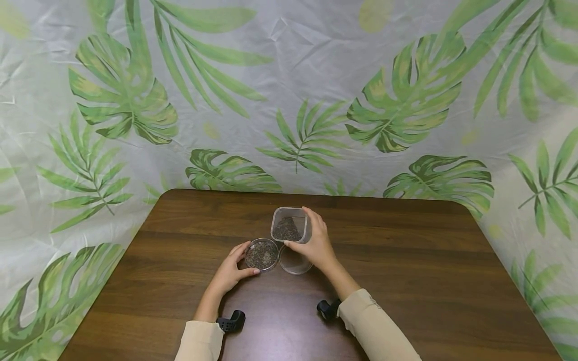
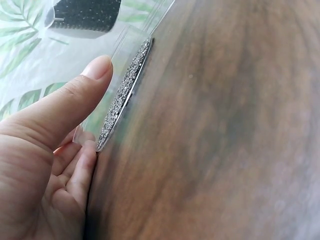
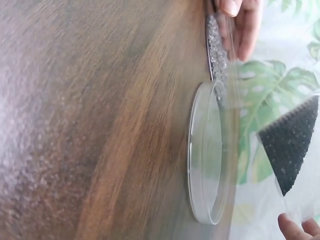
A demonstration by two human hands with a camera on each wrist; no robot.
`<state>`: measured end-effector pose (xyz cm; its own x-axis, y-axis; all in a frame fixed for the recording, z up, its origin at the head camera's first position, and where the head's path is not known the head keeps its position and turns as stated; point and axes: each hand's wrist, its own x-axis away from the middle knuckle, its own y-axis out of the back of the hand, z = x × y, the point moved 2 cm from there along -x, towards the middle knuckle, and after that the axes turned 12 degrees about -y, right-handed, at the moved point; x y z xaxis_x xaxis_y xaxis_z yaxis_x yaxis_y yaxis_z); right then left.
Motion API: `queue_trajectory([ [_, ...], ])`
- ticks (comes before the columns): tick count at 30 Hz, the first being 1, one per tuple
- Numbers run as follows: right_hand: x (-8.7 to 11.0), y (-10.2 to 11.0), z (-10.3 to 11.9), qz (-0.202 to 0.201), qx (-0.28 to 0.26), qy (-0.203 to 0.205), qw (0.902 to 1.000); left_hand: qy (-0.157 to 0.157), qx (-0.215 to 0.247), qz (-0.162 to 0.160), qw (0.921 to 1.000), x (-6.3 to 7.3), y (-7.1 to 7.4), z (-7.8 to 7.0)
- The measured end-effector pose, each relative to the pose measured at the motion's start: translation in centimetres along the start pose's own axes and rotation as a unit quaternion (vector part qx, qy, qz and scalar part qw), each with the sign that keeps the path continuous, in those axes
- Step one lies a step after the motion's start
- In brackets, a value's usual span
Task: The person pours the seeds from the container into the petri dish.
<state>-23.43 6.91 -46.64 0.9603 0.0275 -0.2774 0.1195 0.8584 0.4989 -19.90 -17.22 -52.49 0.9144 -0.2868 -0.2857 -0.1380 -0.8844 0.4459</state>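
Note:
My left hand (image 1: 229,273) holds a clear round petri dish (image 1: 262,254) by its side, thumb at the near rim and fingers at the far left. A layer of dark, speckled granules (image 2: 125,95) covers the dish's bottom as it stands on the table. In my right hand (image 1: 318,243) is a clear square plastic container (image 1: 274,220), gripped across its side and raised off the table. Dark granular material (image 3: 292,145) lies heaped inside it, slanted toward one side. Partly under the right hand stands a second petri dish (image 3: 205,155), which looks bare inside.
The brown wooden table (image 1: 406,281) has rounded far corners. Behind it hangs a pale cloth (image 1: 311,65) printed with green leaves. Black wrist devices (image 1: 232,321) sit on both wrists, close over the tabletop.

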Motion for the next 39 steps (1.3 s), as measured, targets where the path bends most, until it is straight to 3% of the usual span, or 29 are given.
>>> queue_trajectory([
  [5,0.0,0.3,-0.4,-0.003,-0.037,-0.013,0.9992,0.001,0.002,0.000,1.0000,0.0,-0.1,0.7],
  [12,0.1,1.0,-1.3,-0.010,-0.101,-0.035,0.9943,-0.001,0.006,0.003,1.0000,0.1,0.4,-3.0],
  [16,0.4,1.8,-0.9,-0.009,-0.135,-0.055,0.9892,0.003,0.000,0.009,1.0000,0.1,0.5,-3.4],
  [23,1.1,3.6,0.5,-0.012,-0.167,-0.057,0.9843,0.002,0.002,0.007,1.0000,0.1,0.5,-3.3],
  [32,0.6,3.9,-3.9,-0.032,-0.175,-0.086,0.9803,-0.002,0.002,0.005,1.0000,0.1,0.5,-3.3],
  [39,1.1,5.0,-5.1,-0.045,-0.165,-0.102,0.9799,0.006,-0.003,0.005,1.0000,0.1,0.5,-3.5],
])
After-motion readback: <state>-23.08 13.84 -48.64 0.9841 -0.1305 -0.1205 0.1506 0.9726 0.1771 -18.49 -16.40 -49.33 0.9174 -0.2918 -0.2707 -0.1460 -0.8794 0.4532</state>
